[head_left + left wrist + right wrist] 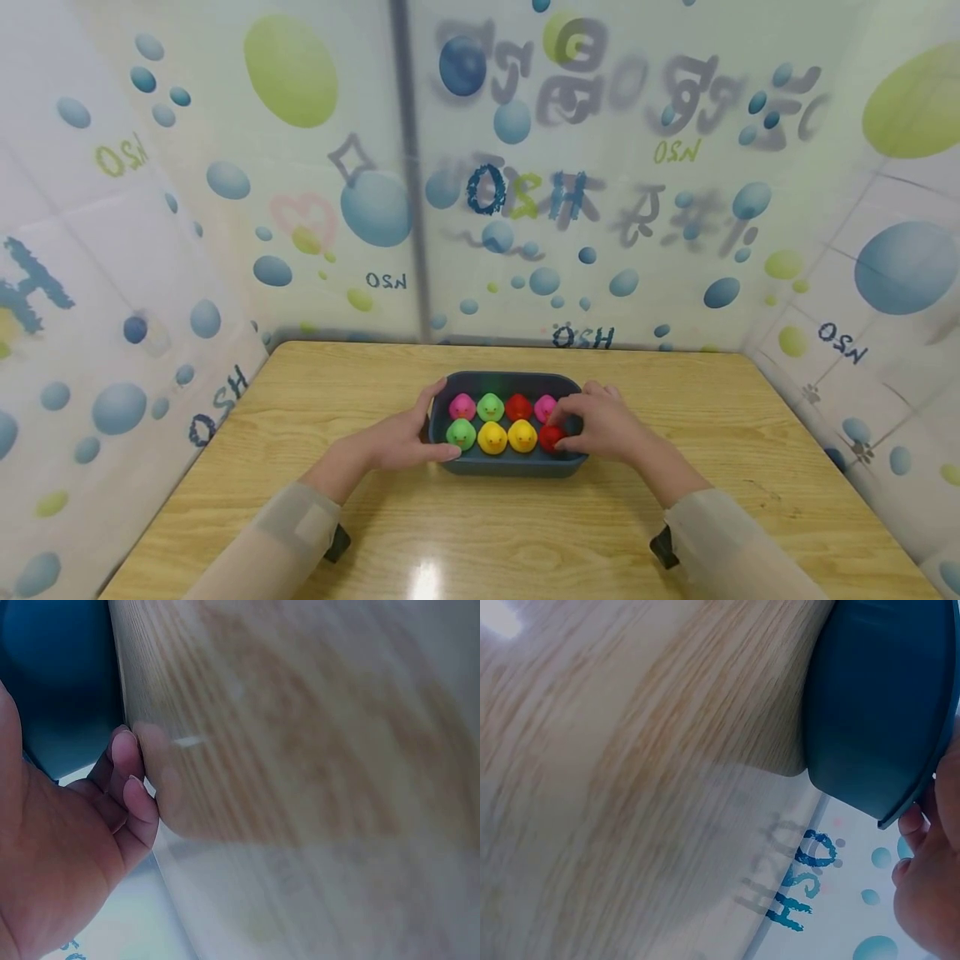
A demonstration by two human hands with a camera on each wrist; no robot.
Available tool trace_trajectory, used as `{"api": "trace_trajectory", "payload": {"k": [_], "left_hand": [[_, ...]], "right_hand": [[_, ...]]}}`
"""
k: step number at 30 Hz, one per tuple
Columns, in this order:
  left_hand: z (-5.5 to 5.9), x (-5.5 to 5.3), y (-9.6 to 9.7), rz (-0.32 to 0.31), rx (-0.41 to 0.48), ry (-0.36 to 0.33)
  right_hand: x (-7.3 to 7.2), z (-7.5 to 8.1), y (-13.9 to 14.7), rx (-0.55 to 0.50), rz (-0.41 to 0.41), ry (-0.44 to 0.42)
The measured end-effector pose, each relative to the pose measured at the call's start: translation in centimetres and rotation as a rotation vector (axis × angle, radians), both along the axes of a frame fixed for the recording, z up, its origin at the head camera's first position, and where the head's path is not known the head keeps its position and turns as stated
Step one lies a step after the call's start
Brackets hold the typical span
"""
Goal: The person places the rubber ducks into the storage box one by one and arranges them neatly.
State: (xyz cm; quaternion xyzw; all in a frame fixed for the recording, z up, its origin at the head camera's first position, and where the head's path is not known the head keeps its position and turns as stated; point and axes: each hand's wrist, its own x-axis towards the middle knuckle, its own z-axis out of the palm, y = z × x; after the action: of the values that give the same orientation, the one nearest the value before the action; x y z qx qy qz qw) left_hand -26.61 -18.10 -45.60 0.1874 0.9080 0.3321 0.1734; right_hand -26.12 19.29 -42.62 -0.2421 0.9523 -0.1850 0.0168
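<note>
A dark blue-grey oblong plastic tray stands on the table with small rubber ducks in two rows. At the back are a pink duck, a green duck, a red duck and another pink one. The front row has a green duck, two yellow ducks and a red duck. My left hand grips the tray's left end, thumb at the front corner, fingers at the back. Reaching over the right end, my right hand pinches the front red duck, partly covering it.
The wooden table runs on around the tray. Behind it hangs a pale curtain printed with blue and green dots and lettering, with similar panels on both sides. Both forearms wear light sleeves.
</note>
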Motion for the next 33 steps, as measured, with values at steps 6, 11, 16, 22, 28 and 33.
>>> {"api": "trace_trajectory", "payload": {"k": [6,11,16,22,28,33], "left_hand": [[0.1,-0.1,0.1,0.004,0.0,-0.004],[0.1,-0.1,0.1,-0.001,-0.005,-0.001],[0.1,-0.1,0.1,-0.008,-0.005,0.001],[0.0,-0.1,0.2,-0.011,-0.005,-0.004],[0.1,0.2,0.1,-0.009,0.004,-0.004],[0.3,0.5,-0.3,0.019,-0.003,0.038]], "right_hand": [[-0.2,-0.1,-0.1,0.008,0.018,0.02],[-0.4,-0.1,0.0,0.025,0.002,0.011],[-0.4,-0.2,0.1,0.029,0.002,0.008],[-0.1,-0.4,0.6,-0.006,0.018,0.056],[0.8,0.0,2.2,-0.091,-0.011,0.206],[1.9,0.9,4.1,-0.111,-0.077,0.278]]}}
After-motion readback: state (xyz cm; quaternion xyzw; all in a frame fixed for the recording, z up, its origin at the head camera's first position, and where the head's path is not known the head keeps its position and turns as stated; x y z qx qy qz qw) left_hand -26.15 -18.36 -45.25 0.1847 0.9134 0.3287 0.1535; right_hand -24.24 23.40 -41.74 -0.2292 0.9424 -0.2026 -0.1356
